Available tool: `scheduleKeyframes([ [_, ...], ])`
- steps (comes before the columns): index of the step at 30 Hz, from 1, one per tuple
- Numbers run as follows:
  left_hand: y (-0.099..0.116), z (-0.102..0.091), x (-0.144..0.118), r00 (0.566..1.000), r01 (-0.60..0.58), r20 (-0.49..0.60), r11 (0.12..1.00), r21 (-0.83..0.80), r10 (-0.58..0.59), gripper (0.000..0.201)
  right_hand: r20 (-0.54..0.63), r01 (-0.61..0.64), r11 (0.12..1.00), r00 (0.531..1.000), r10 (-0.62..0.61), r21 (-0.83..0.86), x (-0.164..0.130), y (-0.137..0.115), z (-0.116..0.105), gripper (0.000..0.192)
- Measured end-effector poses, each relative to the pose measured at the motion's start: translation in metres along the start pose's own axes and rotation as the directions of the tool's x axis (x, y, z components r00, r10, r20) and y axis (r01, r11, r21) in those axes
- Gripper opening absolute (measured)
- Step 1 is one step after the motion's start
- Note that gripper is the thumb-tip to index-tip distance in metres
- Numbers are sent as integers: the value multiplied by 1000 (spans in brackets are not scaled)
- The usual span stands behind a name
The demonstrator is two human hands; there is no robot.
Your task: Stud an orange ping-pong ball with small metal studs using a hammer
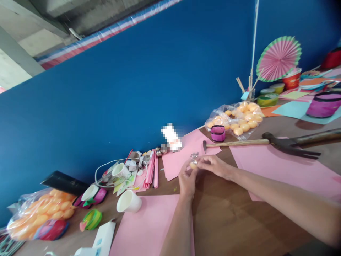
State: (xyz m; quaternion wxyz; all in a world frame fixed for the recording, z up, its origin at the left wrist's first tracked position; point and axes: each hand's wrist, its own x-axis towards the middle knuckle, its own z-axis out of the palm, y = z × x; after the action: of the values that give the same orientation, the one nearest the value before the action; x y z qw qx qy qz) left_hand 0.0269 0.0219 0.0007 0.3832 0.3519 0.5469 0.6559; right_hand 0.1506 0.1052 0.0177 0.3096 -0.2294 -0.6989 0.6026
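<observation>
Both hands' grip, left hand [187, 177] and right hand [215, 166], pinches a small orange piece [193, 164]; no writing legible.

Hammer [239, 143] & claw tool [293, 145] on table [226, 220], bagged orange balls [241, 119], paper cup [129, 202], pink fan [278, 58].

Bare brown table [226, 217] near both hands; small hammer [234, 143], claw hammer [293, 144] and paper cup [129, 202] flanking.

Deep blue wall [149, 78] behind brown wooden table [226, 220]; grey concrete ceiling [39, 28] above.
</observation>
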Motion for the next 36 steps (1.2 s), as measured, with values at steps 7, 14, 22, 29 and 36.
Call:
scheduleKeyframes([
  [7, -1, -1, -1, 1000, -29, 3, 998, 58, 29, 55, -16, -37, 999, 999, 38, 40, 2, 7, -1, 28],
  [14, -4, -2, -1, 999, -45, -1, 994, 103, 45, 54, -49, -59, 998, 997, 60, 29, 2, 6, 0, 27],
  [22, -4, -2, 0, 998, -54, 30, 996, 64, 52, 53, -59, -53, 998, 997, 54, 28, 2, 5, 0, 28],
  [29, -5, -1, 0, 997, -68, 40, 997, 40, 66, 52, -84, -65, 998, 994, 65, 7, 2, 3, 1, 30],
  [36, 0, -1, -2, 996, -64, 65, 998, 8, 63, 53, -89, -20, 1000, 996, 20, 6, 3, 5, 1, 29],
])
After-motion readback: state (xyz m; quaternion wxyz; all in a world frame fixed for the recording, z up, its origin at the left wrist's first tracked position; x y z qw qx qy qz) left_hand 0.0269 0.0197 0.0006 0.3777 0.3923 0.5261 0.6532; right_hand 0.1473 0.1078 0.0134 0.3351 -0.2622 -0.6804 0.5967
